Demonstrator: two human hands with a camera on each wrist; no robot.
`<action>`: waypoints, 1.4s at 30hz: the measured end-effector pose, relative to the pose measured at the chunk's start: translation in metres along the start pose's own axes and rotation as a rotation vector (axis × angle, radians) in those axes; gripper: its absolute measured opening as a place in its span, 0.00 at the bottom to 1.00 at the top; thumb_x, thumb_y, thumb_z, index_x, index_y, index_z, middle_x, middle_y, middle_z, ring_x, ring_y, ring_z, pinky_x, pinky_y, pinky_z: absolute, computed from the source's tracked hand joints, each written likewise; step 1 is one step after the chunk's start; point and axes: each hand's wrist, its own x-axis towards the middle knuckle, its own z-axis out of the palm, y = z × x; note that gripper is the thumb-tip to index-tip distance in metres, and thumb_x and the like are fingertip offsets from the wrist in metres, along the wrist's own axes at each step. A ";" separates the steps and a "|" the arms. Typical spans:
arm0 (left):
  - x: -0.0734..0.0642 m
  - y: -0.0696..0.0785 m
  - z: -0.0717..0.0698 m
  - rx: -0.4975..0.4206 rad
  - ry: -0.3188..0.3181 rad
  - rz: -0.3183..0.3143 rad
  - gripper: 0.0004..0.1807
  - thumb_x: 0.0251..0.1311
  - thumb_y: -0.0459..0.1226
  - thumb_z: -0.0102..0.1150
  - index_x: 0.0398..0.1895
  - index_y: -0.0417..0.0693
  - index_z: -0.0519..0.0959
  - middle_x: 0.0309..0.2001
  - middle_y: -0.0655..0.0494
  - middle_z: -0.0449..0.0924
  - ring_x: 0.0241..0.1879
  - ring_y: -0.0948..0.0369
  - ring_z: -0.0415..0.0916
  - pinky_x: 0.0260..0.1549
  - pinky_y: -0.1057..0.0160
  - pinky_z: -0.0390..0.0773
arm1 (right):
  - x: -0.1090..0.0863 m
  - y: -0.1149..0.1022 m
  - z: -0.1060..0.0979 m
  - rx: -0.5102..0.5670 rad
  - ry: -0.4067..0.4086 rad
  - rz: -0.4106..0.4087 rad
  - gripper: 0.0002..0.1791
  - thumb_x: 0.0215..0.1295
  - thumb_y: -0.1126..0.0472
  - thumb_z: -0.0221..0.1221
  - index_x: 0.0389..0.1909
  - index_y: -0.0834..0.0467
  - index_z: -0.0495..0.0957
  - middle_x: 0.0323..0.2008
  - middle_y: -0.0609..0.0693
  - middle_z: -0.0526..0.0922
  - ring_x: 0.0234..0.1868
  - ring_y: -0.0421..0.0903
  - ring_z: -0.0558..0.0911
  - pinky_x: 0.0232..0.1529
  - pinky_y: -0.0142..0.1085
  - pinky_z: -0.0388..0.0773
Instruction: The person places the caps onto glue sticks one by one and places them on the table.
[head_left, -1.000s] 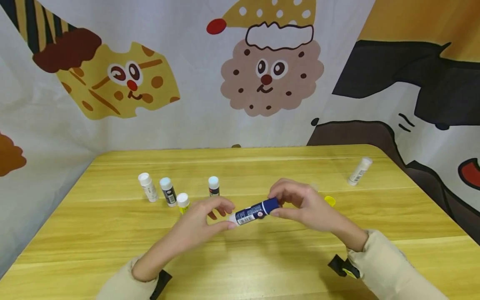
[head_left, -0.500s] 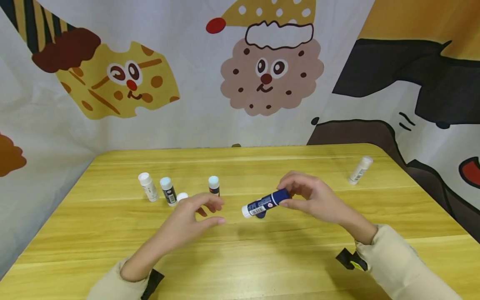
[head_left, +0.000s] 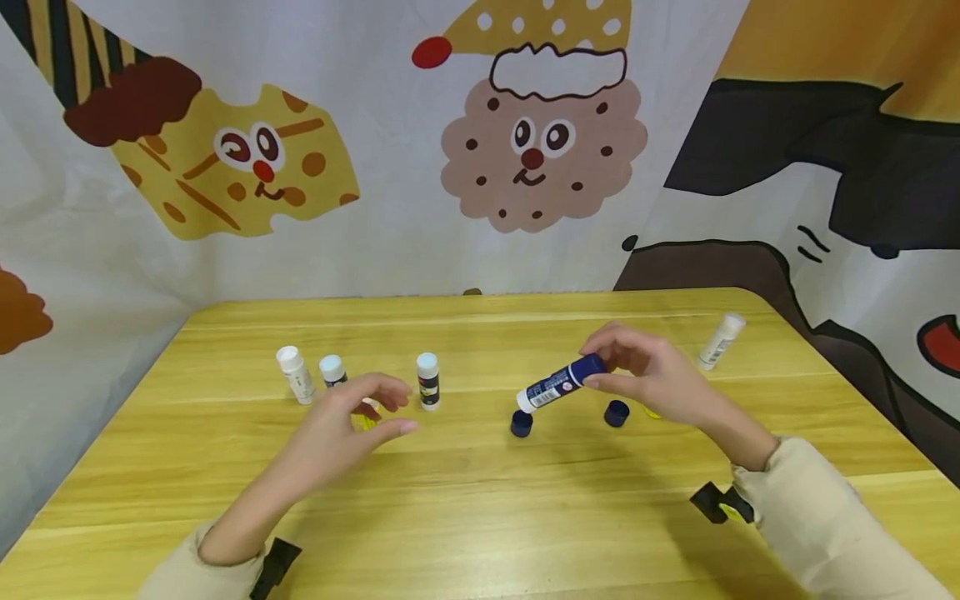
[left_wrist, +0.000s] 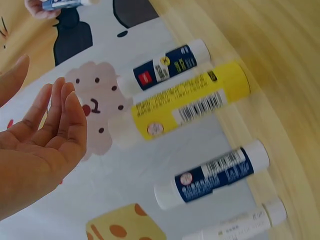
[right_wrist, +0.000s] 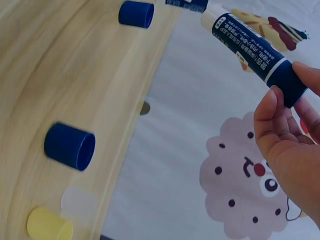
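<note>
Before a white cloth backdrop point(head_left: 382, 262) printed with cartoon figures, the right hand point(head_left: 654, 379) pinches the blue end of a navy-and-white cylindrical plastic tube point(head_left: 557, 387), tilted above a yellow wood-grain table point(head_left: 450, 525); the left hand point(head_left: 337, 433), fingers parted, holds nothing. A firm pinch and steady tilt would likely serve best. Two dark-blue cylindrical plastic caps point(head_left: 617, 414) sit apart on the surface.

Yellow glue stick point(head_left: 366, 422): left hand point(head_left: 341, 429) mostly hides it in my head view.
Yellow cap point(head_left: 652, 413): mostly hidden there too.
</note>
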 end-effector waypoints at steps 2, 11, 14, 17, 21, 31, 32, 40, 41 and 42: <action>-0.001 -0.001 -0.004 -0.001 0.008 -0.005 0.13 0.50 0.36 0.67 0.39 0.45 0.78 0.35 0.60 0.78 0.36 0.61 0.74 0.34 0.64 0.76 | -0.001 0.001 -0.004 -0.017 0.011 0.015 0.13 0.55 0.75 0.60 0.42 0.66 0.74 0.38 0.55 0.76 0.31 0.45 0.75 0.33 0.30 0.76; -0.006 -0.006 -0.021 0.024 0.054 -0.012 0.15 0.50 0.35 0.66 0.41 0.42 0.78 0.36 0.57 0.79 0.35 0.60 0.75 0.34 0.64 0.77 | -0.005 0.009 -0.023 -0.097 0.068 0.035 0.14 0.55 0.75 0.60 0.43 0.66 0.74 0.35 0.54 0.76 0.30 0.43 0.75 0.32 0.28 0.76; -0.008 -0.009 -0.025 0.031 0.071 -0.018 0.14 0.50 0.34 0.66 0.41 0.43 0.78 0.36 0.57 0.79 0.34 0.63 0.75 0.34 0.65 0.77 | -0.006 0.010 -0.028 -0.123 0.087 0.064 0.14 0.55 0.75 0.60 0.43 0.66 0.74 0.34 0.55 0.76 0.30 0.43 0.76 0.32 0.28 0.76; -0.010 -0.011 -0.029 0.044 0.089 -0.023 0.14 0.50 0.34 0.66 0.41 0.43 0.78 0.35 0.57 0.79 0.33 0.64 0.74 0.33 0.66 0.77 | -0.007 0.013 -0.033 -0.151 0.109 0.107 0.14 0.55 0.73 0.61 0.44 0.66 0.74 0.34 0.56 0.76 0.30 0.43 0.76 0.33 0.28 0.76; -0.012 -0.015 -0.035 0.064 0.101 -0.036 0.14 0.50 0.33 0.66 0.41 0.44 0.77 0.36 0.57 0.79 0.34 0.65 0.74 0.33 0.67 0.76 | -0.007 0.018 -0.042 -0.191 0.138 0.158 0.14 0.55 0.72 0.61 0.44 0.66 0.75 0.35 0.57 0.77 0.30 0.42 0.77 0.33 0.26 0.76; -0.016 -0.020 -0.045 0.091 0.091 -0.088 0.14 0.52 0.36 0.65 0.42 0.43 0.77 0.39 0.54 0.78 0.37 0.67 0.73 0.35 0.69 0.76 | -0.012 0.034 -0.066 -0.302 0.206 0.238 0.14 0.56 0.69 0.62 0.44 0.65 0.75 0.34 0.55 0.77 0.30 0.38 0.77 0.32 0.24 0.74; -0.017 -0.021 -0.046 0.092 0.088 -0.093 0.14 0.53 0.36 0.64 0.42 0.43 0.76 0.39 0.53 0.78 0.38 0.67 0.73 0.36 0.69 0.76 | -0.013 0.036 -0.068 -0.307 0.207 0.242 0.14 0.56 0.69 0.62 0.44 0.65 0.75 0.34 0.55 0.77 0.30 0.38 0.77 0.32 0.24 0.74; -0.019 -0.030 -0.047 0.099 0.084 -0.090 0.14 0.52 0.35 0.65 0.41 0.41 0.76 0.39 0.51 0.78 0.37 0.68 0.73 0.35 0.69 0.76 | -0.016 0.047 -0.083 -0.378 0.231 0.320 0.15 0.58 0.66 0.61 0.46 0.65 0.74 0.35 0.57 0.76 0.30 0.38 0.75 0.30 0.24 0.72; -0.020 -0.030 -0.047 0.099 0.084 -0.091 0.14 0.52 0.35 0.65 0.41 0.41 0.76 0.39 0.51 0.78 0.37 0.68 0.73 0.35 0.69 0.76 | -0.017 0.048 -0.084 -0.382 0.233 0.331 0.15 0.59 0.66 0.60 0.46 0.65 0.74 0.35 0.57 0.76 0.30 0.38 0.74 0.30 0.24 0.71; -0.020 -0.031 -0.047 0.099 0.084 -0.093 0.14 0.51 0.35 0.65 0.41 0.40 0.76 0.39 0.51 0.79 0.37 0.67 0.73 0.35 0.69 0.76 | -0.017 0.049 -0.086 -0.385 0.236 0.343 0.15 0.59 0.65 0.60 0.46 0.66 0.74 0.36 0.57 0.75 0.30 0.38 0.74 0.30 0.25 0.71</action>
